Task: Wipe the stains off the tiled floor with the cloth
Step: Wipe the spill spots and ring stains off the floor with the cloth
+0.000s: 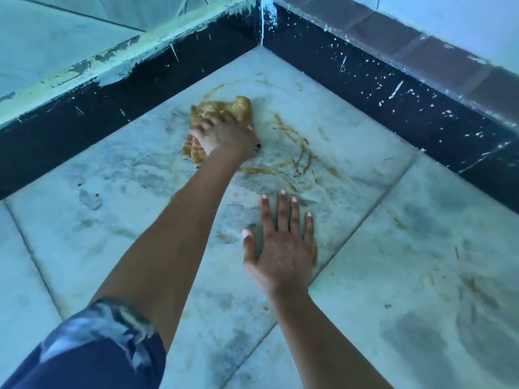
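At the corner tile (112, 234), left hand (224, 136) grips the cloth (222, 110); right hand (280, 248) spread flat. Risk: soiled cloth may smear stains (297, 155) at 3 o'clock.

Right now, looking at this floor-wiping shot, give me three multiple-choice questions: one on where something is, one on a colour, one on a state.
1. Where does the cloth lie?
A. near the corner of the dark skirting
B. on the bottom right tile
C. on the sleeve

2. What colour are the streaks on the tile?
A. red
B. yellowish brown
C. black

3. How is the right hand?
A. fisted
B. gripping the cloth
C. flat with fingers spread

Answers:
1 A: it sits by the skirting corner, under the left hand.
2 B: they match the cloth's tone.
3 C: the palm presses bare floor.
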A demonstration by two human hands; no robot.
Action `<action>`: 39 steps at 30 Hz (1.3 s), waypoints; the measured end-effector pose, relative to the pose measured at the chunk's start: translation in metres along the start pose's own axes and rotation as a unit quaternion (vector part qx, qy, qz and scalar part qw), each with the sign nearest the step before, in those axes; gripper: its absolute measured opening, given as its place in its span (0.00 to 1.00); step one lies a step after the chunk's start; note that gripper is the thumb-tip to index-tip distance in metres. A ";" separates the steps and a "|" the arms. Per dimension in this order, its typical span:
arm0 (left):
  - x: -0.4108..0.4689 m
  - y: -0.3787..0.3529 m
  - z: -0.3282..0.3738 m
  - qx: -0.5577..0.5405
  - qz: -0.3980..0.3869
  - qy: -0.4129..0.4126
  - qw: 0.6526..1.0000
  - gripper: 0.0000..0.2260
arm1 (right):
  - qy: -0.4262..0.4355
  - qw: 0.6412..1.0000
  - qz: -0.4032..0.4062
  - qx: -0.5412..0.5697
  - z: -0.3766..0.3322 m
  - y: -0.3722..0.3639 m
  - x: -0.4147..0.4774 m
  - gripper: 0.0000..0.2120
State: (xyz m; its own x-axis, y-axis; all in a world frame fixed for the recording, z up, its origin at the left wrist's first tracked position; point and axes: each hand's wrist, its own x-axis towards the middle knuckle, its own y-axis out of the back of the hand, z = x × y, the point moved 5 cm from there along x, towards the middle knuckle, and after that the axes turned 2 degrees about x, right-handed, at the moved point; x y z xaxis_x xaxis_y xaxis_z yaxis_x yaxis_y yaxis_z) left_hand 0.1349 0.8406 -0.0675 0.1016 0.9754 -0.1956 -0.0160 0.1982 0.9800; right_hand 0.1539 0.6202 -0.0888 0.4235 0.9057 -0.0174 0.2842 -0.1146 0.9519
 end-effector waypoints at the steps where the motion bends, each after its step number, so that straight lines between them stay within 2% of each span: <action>1: -0.006 -0.001 0.005 0.010 -0.004 -0.044 0.999 0.30 | 0.002 1.000 -0.005 -0.004 -0.001 -0.001 0.000 0.32; 3: -0.012 -0.002 0.009 -0.001 -0.020 -0.140 0.990 0.28 | 0.013 1.000 -0.018 -0.012 -0.001 -0.003 0.000 0.32; 5: 0.001 0.000 -0.008 -0.018 -0.036 -0.167 0.985 0.27 | 0.015 1.000 -0.014 -0.017 0.000 -0.001 -0.001 0.32; 10: 0.027 0.009 -0.098 -0.061 -0.037 -0.027 0.997 0.27 | 0.014 0.998 -0.043 -0.042 0.002 -0.004 0.001 0.32; 14: -0.026 -0.003 -0.177 -0.097 0.001 0.087 0.991 0.26 | 0.010 0.998 -0.042 -0.046 0.001 -0.005 0.000 0.33; 16: -0.071 -0.016 -0.184 -0.107 0.027 0.135 0.985 0.26 | 0.010 0.998 -0.042 -0.050 0.001 -0.005 0.000 0.33; 17: -0.091 -0.022 -0.173 -0.106 0.032 0.127 0.986 0.26 | 0.010 0.998 -0.041 -0.053 0.001 -0.004 0.000 0.33; 19: -0.112 -0.030 -0.142 -0.088 0.033 0.053 0.994 0.25 | 0.009 0.997 -0.043 -0.060 0.001 -0.005 0.000 0.33; 21: -0.105 -0.026 -0.126 -0.072 0.017 -0.039 0.997 0.25 | 0.009 0.997 -0.041 -0.062 0.001 -0.004 0.000 0.33; 23: -0.076 -0.017 -0.140 -0.060 -0.007 -0.070 0.996 0.25 | 0.010 0.997 -0.039 -0.059 0.002 -0.001 0.001 0.31; 26: -0.049 -0.011 -0.204 -0.060 -0.028 0.032 0.997 0.25 | 0.007 0.996 -0.051 -0.068 0.003 -0.003 0.000 0.30; 29: -0.077 -0.015 -0.258 -0.099 -0.001 0.159 0.982 0.25 | 0.010 0.996 -0.047 -0.074 0.003 -0.003 0.001 0.30; 32: -0.133 -0.030 -0.244 -0.108 0.038 0.223 0.968 0.26 | 0.011 0.995 -0.057 -0.078 0.003 -0.004 0.001 0.30; 33: -0.151 -0.036 -0.224 -0.098 0.042 0.200 0.974 0.26 | 0.011 0.996 -0.055 -0.076 0.003 -0.003 0.001 0.30; 36: -0.174 -0.041 -0.173 -0.068 0.032 0.051 0.996 0.25 | 0.013 0.996 -0.052 -0.068 0.001 -0.003 0.000 0.30; 38: -0.148 -0.031 -0.175 -0.061 0.012 -0.013 0.998 0.24 | 0.016 0.997 -0.044 -0.067 0.002 -0.002 0.001 0.30; 39: -0.130 -0.025 -0.189 -0.057 0.001 -0.015 0.998 0.24 | 0.015 0.997 -0.041 -0.064 0.003 -0.003 0.001 0.30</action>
State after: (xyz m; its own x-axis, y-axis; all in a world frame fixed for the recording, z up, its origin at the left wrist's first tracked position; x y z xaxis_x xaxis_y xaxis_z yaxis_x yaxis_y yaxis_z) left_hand -0.0660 0.7275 -0.0732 0.1313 0.9729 -0.1902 -0.1294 0.2070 0.9697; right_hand 0.1556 0.6200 -0.0925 0.3770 0.9219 -0.0889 0.2035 0.0112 0.9790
